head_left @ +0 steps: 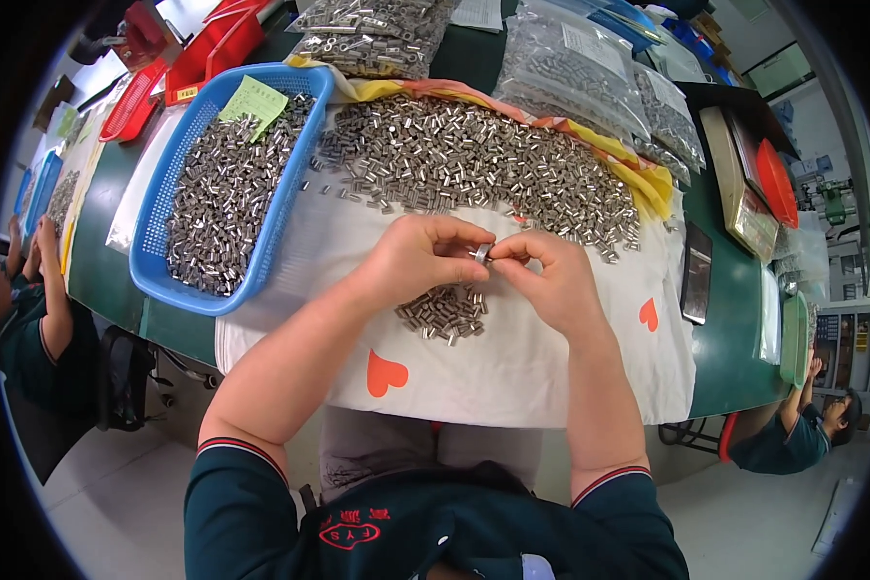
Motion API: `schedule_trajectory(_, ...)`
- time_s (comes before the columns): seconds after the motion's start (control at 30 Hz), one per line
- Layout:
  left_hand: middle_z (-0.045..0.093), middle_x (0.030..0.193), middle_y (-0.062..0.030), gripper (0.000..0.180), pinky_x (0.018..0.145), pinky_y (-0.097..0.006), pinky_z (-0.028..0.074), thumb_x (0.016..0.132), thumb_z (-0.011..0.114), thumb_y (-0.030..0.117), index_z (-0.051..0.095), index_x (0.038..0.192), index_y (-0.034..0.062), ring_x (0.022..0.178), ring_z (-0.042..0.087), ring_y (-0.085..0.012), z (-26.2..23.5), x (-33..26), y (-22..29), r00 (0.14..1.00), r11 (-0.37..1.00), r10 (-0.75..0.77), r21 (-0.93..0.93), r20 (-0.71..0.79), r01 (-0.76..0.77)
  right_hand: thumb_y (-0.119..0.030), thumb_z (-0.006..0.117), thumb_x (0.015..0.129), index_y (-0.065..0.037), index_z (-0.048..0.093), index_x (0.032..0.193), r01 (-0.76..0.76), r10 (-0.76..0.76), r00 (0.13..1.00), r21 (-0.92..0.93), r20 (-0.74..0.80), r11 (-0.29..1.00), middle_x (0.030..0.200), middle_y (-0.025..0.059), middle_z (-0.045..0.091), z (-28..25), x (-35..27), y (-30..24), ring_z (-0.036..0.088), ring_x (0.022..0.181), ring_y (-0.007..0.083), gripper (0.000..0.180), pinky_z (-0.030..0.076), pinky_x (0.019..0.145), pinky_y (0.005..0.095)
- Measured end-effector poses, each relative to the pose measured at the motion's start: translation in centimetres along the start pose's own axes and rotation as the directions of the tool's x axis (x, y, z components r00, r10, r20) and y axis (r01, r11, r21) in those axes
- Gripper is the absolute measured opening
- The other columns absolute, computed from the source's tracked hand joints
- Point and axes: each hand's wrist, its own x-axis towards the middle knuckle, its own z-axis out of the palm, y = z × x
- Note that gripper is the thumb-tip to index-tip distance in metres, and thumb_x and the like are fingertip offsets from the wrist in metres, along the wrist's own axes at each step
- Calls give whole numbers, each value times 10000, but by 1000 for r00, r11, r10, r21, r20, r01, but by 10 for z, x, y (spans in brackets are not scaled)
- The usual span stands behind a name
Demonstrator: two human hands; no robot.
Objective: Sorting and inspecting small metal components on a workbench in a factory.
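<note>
My left hand and my right hand meet above a white cloth with red hearts. Together they pinch one small silver metal sleeve between thumbs and fingertips. Just below my hands lies a small heap of the same sleeves. Behind my hands a wide pile of metal sleeves covers the far part of the cloth.
A blue plastic basket full of sleeves, with a green note, stands at left. Clear bags of parts lie at the back, red trays at far left. A dark phone rests at right. Other people sit at both sides.
</note>
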Motion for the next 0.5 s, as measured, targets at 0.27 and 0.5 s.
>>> schedule_trajectory(0.27, 626, 793, -20, 349, 675, -227, 465, 664, 751, 126, 636, 984, 46, 710, 553, -74, 2, -7, 6, 989, 965, 26, 256, 148, -63, -76, 630, 717, -89, 640, 861, -52, 2, 978, -231, -210, 972, 774, 54, 552, -9, 13, 23, 553, 693, 173, 144, 441, 615, 285)
schedule_trajectory(0.5, 615, 774, -5, 339, 660, -219, 460, 671, 745, 125, 635, 983, 49, 711, 540, -54, -1, -6, 7, 980, 971, 18, 229, 196, -63, -58, 618, 684, -62, 642, 821, 72, -237, 953, -616, -190, 784, 740, 85, 535, 13, 23, 31, 526, 731, 251, 139, 423, 666, 355)
